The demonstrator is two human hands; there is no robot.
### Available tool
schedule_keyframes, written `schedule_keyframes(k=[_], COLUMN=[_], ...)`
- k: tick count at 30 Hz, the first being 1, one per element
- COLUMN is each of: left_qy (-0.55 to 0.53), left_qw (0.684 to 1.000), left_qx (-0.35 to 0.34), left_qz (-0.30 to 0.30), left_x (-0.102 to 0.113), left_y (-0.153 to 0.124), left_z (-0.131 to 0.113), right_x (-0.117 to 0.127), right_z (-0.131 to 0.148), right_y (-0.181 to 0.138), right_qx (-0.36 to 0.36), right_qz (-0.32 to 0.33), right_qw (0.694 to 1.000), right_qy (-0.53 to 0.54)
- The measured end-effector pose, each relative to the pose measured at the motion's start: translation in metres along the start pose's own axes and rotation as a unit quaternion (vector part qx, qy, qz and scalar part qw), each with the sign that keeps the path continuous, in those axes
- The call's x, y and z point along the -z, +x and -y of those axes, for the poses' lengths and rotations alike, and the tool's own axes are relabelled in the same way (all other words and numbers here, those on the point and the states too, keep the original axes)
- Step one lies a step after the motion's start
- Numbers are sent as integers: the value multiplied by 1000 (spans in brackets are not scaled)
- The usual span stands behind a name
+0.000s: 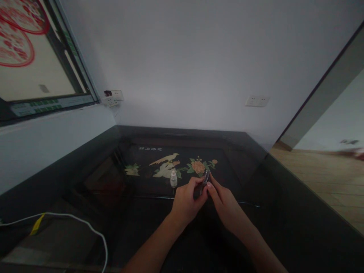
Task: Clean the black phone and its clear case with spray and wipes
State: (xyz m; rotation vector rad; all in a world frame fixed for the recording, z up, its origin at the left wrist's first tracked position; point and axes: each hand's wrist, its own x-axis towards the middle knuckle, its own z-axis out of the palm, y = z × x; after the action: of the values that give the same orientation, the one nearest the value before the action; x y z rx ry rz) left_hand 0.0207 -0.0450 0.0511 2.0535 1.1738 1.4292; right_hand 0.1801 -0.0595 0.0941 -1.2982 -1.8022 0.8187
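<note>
A: What is found at the left?

B: At the lower left, a white cable [71,215] is seen. Near the centre, a bottle [173,180] is stood upright on the table [284,212].

A: And the fingers?

B: Just right of centre, a glossy piece [206,176] is pinched in the left hand [186,200], thumb and fingers narrow. From its right, it is also gripped by the right hand's [224,204] fingertips. Its exact kind cannot be told.

A: How is this best handled?

B: The grip should be light, the wrists steady, and the bottle best left unbumped.
</note>
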Motion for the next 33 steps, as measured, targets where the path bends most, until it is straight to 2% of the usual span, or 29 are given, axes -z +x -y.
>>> schedule_keyframes(k=[7,11,14,18,21,25,30,33], left_qy=[63,90,75,46,70,80,65,63], left_qw=[996,994,996,993,989,990,996,997], left_qx=[-51,-46,-50,-55,-30,-31,-37,-30], left_qz=[-48,-50,-13,96,127,109,45,30], left_x=[-10,-15,-15,-9,-4,-2,-8,-12], left_y=[-2,0,3,10,13,15,15,14], left_z=[-7,-10,-9,-5,-1,4,2,0], right_x=[7,11,14,17,16,14,13,15], right_z=[5,7,9,12,16,19,14,11], right_y=[-3,-3,-3,-2,-2,-1,-2,-3], right_qx=[23,31,30,24,5,-13,18,20], right_qz=[23,39,57,69,75,70,52,45], right_qw=[999,999,998,997,995,992,993,994], right_qy=[-1,1,-1,-28,-66,-108,-103,-100])
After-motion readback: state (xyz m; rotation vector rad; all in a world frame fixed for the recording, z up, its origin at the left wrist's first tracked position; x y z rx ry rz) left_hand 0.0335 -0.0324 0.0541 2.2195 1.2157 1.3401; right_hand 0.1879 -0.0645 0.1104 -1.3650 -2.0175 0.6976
